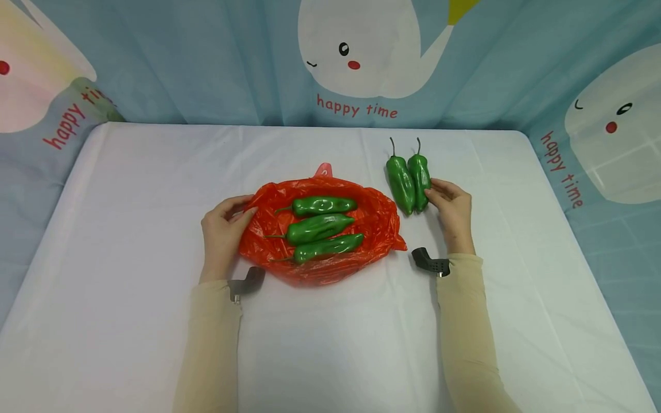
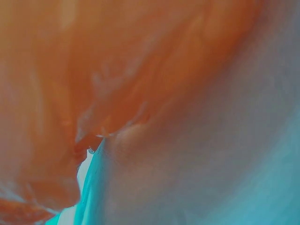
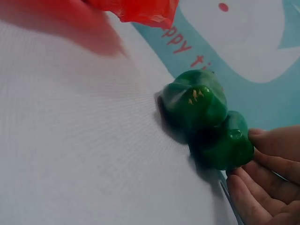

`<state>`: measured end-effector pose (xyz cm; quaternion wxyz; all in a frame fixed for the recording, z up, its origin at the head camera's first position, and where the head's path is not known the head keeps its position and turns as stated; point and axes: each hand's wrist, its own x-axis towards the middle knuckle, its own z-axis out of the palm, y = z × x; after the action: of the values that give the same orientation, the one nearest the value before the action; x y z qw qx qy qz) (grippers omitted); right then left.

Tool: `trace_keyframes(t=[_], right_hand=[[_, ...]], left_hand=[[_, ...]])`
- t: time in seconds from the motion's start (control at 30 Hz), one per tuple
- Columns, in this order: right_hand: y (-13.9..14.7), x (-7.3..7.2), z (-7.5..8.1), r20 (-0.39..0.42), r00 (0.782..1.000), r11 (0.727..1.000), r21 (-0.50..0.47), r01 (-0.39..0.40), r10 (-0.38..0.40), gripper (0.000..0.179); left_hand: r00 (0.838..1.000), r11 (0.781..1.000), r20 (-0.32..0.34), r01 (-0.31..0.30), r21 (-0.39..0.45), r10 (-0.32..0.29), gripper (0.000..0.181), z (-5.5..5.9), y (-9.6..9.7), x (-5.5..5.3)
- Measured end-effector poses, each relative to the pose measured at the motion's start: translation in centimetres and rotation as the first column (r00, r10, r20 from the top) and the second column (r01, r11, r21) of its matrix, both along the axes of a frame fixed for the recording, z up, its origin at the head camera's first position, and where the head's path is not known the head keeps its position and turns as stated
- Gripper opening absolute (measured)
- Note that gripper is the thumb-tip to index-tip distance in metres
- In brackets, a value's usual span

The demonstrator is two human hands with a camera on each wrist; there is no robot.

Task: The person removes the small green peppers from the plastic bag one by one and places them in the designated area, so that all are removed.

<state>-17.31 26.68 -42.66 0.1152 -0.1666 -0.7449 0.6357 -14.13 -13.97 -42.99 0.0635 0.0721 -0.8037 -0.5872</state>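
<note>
A red plastic bag [image 1: 379,229] lies spread wide on the table, with three green peppers [image 1: 317,228] side by side inside it. My left hand [image 1: 222,232] pinches the bag's left rim between thumb and fingers; the left wrist view is mostly filled by blurred bag film [image 2: 117,70]. Right of the bag, two more green peppers lie next to each other, stems away from me: a left one [image 1: 400,183] and a right one [image 1: 419,180]. With thumb and fingertips, my right hand [image 1: 454,212] pinches the side of the right pepper [image 3: 229,145], which still rests on the table.
A white cloth [image 1: 330,344] covers the table. Blue curtains [image 1: 206,69] with whale prints stand along its back and sides. Black wrist-camera mounts [image 1: 431,264] stick inward from both sleeves, the left one close to the bag's lower edge.
</note>
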Motion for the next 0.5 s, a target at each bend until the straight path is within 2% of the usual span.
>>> trace_keyframes(t=[0.5], right_hand=[[-0.12,-0.13,-0.25,0.003,1.000,1.000,0.021,-0.004,0.004,0.036]], left_hand=[[1.000,1.000,-0.029,0.010,0.027,-0.010,0.030,-0.11,-0.01,-0.01]])
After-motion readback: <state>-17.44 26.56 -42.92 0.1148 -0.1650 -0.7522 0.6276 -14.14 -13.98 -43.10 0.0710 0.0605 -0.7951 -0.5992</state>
